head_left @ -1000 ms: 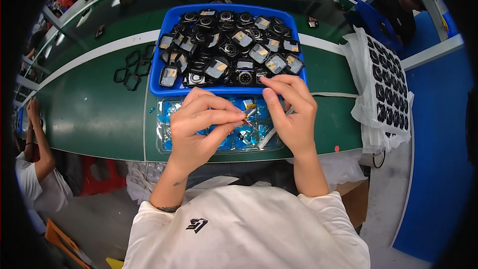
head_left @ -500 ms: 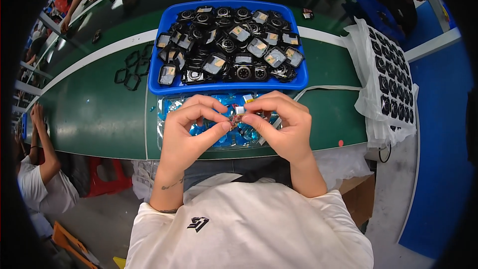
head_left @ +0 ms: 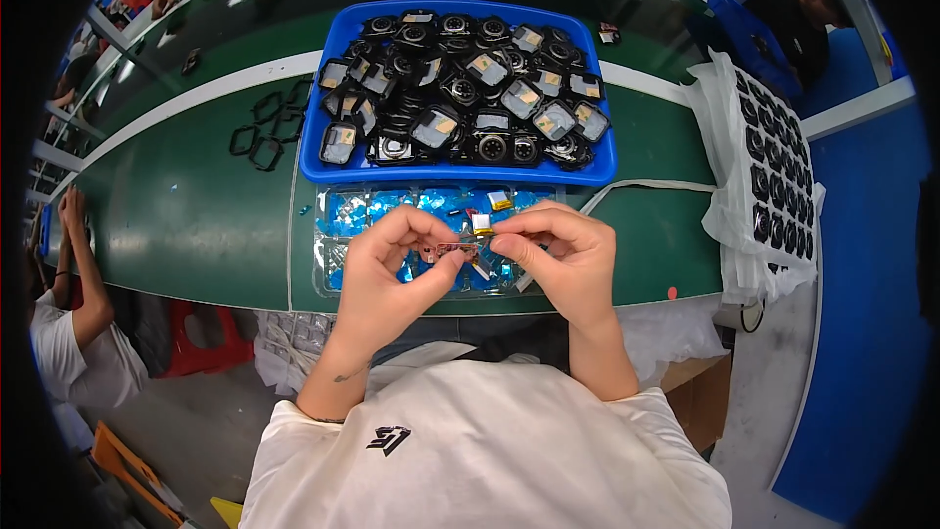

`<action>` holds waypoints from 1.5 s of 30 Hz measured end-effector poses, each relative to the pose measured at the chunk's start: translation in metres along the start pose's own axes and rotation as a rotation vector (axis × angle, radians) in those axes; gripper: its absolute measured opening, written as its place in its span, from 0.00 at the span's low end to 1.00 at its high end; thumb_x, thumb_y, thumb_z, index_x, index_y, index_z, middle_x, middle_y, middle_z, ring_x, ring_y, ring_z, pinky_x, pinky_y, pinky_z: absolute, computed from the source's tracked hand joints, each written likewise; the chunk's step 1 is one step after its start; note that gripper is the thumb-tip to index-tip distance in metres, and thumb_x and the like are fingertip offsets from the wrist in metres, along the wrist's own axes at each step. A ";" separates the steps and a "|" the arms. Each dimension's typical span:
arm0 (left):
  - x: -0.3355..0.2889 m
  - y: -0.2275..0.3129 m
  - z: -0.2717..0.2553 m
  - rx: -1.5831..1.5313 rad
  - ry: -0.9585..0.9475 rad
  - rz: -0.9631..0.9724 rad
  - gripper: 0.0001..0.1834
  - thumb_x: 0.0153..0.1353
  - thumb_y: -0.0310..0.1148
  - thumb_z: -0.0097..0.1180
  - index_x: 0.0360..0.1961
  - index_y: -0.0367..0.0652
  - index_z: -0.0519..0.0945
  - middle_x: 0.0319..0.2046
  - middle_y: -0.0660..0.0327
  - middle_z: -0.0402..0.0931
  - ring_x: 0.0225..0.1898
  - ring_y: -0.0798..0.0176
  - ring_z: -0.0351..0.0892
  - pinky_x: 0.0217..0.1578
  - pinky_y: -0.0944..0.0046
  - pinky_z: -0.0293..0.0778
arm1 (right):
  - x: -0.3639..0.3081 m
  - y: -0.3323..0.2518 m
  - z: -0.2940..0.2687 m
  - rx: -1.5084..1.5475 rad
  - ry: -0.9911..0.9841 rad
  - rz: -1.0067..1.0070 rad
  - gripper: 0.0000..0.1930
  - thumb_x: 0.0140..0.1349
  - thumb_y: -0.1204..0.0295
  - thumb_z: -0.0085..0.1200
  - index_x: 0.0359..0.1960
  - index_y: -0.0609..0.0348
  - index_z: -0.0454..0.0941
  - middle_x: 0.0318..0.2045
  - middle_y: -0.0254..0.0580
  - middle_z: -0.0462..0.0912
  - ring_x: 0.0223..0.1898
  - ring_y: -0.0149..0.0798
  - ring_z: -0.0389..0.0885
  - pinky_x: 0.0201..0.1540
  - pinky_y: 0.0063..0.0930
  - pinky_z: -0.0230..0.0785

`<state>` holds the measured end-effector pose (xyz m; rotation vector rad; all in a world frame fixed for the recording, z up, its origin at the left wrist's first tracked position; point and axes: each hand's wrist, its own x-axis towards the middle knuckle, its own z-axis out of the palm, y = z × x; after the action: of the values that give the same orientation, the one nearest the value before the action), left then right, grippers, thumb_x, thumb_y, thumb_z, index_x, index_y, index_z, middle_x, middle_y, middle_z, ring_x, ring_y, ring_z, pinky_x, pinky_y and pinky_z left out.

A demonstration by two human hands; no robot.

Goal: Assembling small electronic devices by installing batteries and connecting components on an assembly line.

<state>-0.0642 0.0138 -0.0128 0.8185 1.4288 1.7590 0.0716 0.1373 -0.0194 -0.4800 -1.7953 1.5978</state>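
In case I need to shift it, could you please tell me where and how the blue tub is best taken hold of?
The blue tub is probably best gripped by the rim at its short ends, from left and right together: it is wider than deep, heaped with watch parts, and a clear tray lies along its near side.

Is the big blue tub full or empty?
Full: the blue tub is heaped with black watch cases, lying on top of one another and hiding nearly all its bottom.
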 end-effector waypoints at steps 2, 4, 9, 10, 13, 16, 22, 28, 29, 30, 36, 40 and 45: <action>-0.001 0.002 0.003 0.019 0.013 -0.010 0.06 0.49 0.19 0.61 0.29 0.36 0.79 0.28 0.62 0.78 0.31 0.74 0.72 0.34 0.73 0.67 | 0.000 -0.004 0.002 0.033 -0.003 -0.023 0.08 0.50 0.82 0.63 0.34 0.65 0.83 0.29 0.40 0.82 0.30 0.27 0.80 0.32 0.17 0.72; -0.001 -0.001 -0.001 0.329 -0.054 0.143 0.09 0.46 0.20 0.62 0.31 0.37 0.81 0.26 0.63 0.78 0.29 0.72 0.72 0.33 0.72 0.67 | -0.002 -0.006 0.000 0.152 -0.037 0.048 0.07 0.51 0.82 0.62 0.33 0.66 0.82 0.29 0.41 0.82 0.31 0.28 0.80 0.34 0.18 0.73; 0.001 -0.004 0.001 0.457 -0.057 0.305 0.08 0.42 0.23 0.67 0.27 0.39 0.83 0.23 0.63 0.78 0.27 0.68 0.72 0.29 0.70 0.66 | -0.004 -0.003 -0.001 0.165 -0.024 0.056 0.04 0.51 0.83 0.62 0.30 0.68 0.81 0.29 0.42 0.82 0.31 0.28 0.80 0.34 0.18 0.74; 0.002 -0.002 0.001 0.513 -0.061 0.393 0.08 0.42 0.23 0.67 0.26 0.39 0.83 0.23 0.63 0.78 0.26 0.67 0.72 0.29 0.69 0.66 | -0.004 -0.003 0.000 0.203 -0.022 0.077 0.04 0.51 0.82 0.62 0.28 0.68 0.80 0.29 0.42 0.82 0.30 0.28 0.80 0.34 0.18 0.74; 0.002 0.001 0.001 0.527 -0.102 0.419 0.08 0.42 0.23 0.68 0.26 0.39 0.83 0.23 0.62 0.78 0.26 0.67 0.73 0.29 0.69 0.66 | -0.006 -0.001 0.004 0.412 0.003 0.140 0.04 0.52 0.81 0.63 0.28 0.67 0.80 0.27 0.42 0.82 0.27 0.27 0.80 0.29 0.16 0.73; 0.001 -0.006 -0.001 0.390 -0.149 0.335 0.07 0.44 0.22 0.67 0.27 0.38 0.83 0.24 0.62 0.78 0.27 0.68 0.74 0.29 0.70 0.67 | -0.010 0.001 0.001 0.555 -0.083 0.283 0.05 0.56 0.77 0.61 0.28 0.66 0.79 0.24 0.41 0.81 0.22 0.26 0.78 0.23 0.13 0.70; -0.002 -0.006 -0.001 0.093 -0.173 0.134 0.06 0.48 0.21 0.65 0.29 0.35 0.83 0.27 0.60 0.78 0.29 0.70 0.74 0.31 0.72 0.68 | -0.015 0.003 0.006 0.863 -0.144 0.492 0.07 0.60 0.72 0.57 0.28 0.63 0.78 0.22 0.40 0.80 0.18 0.23 0.76 0.18 0.12 0.65; -0.003 -0.008 -0.007 -0.028 -0.208 0.093 0.05 0.50 0.19 0.64 0.30 0.34 0.82 0.29 0.59 0.78 0.32 0.70 0.74 0.33 0.73 0.68 | -0.013 -0.001 0.007 0.629 -0.076 0.382 0.07 0.61 0.72 0.56 0.28 0.64 0.78 0.23 0.38 0.79 0.19 0.24 0.75 0.20 0.13 0.67; -0.003 -0.008 -0.009 -0.041 -0.219 0.143 0.05 0.50 0.19 0.63 0.30 0.33 0.82 0.29 0.59 0.77 0.33 0.70 0.74 0.33 0.73 0.68 | -0.011 0.000 0.005 0.626 -0.078 0.380 0.07 0.61 0.72 0.56 0.28 0.64 0.78 0.23 0.38 0.79 0.19 0.24 0.75 0.20 0.13 0.67; -0.002 -0.007 -0.010 -0.043 -0.219 0.147 0.05 0.50 0.19 0.63 0.30 0.33 0.82 0.29 0.59 0.77 0.33 0.70 0.74 0.33 0.73 0.68 | -0.008 0.002 0.001 0.373 -0.062 0.194 0.06 0.59 0.73 0.57 0.30 0.64 0.78 0.25 0.38 0.78 0.22 0.26 0.75 0.24 0.16 0.68; -0.003 -0.006 -0.020 -0.067 -0.049 0.091 0.03 0.52 0.19 0.61 0.30 0.32 0.81 0.30 0.59 0.76 0.33 0.69 0.74 0.35 0.72 0.69 | 0.026 -0.015 -0.027 -0.761 -0.236 -0.138 0.15 0.48 0.72 0.63 0.40 0.57 0.81 0.29 0.37 0.72 0.32 0.38 0.74 0.36 0.30 0.68; -0.006 -0.003 -0.014 -0.054 -0.093 0.094 0.03 0.52 0.19 0.61 0.30 0.32 0.81 0.30 0.58 0.76 0.32 0.69 0.74 0.35 0.72 0.69 | 0.056 -0.009 -0.025 -0.818 -0.088 -0.197 0.15 0.51 0.68 0.63 0.41 0.59 0.81 0.29 0.40 0.74 0.32 0.42 0.74 0.36 0.31 0.68; -0.007 -0.005 -0.015 -0.007 -0.139 0.114 0.03 0.52 0.19 0.61 0.29 0.34 0.81 0.31 0.59 0.76 0.33 0.70 0.74 0.34 0.72 0.69 | 0.059 -0.006 -0.024 -0.943 -0.034 -0.217 0.12 0.53 0.70 0.60 0.39 0.58 0.80 0.19 0.37 0.72 0.21 0.39 0.73 0.28 0.30 0.68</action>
<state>-0.0722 0.0007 -0.0209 1.0162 1.3064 1.7532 0.0475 0.1928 0.0015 -0.6326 -2.4616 0.5342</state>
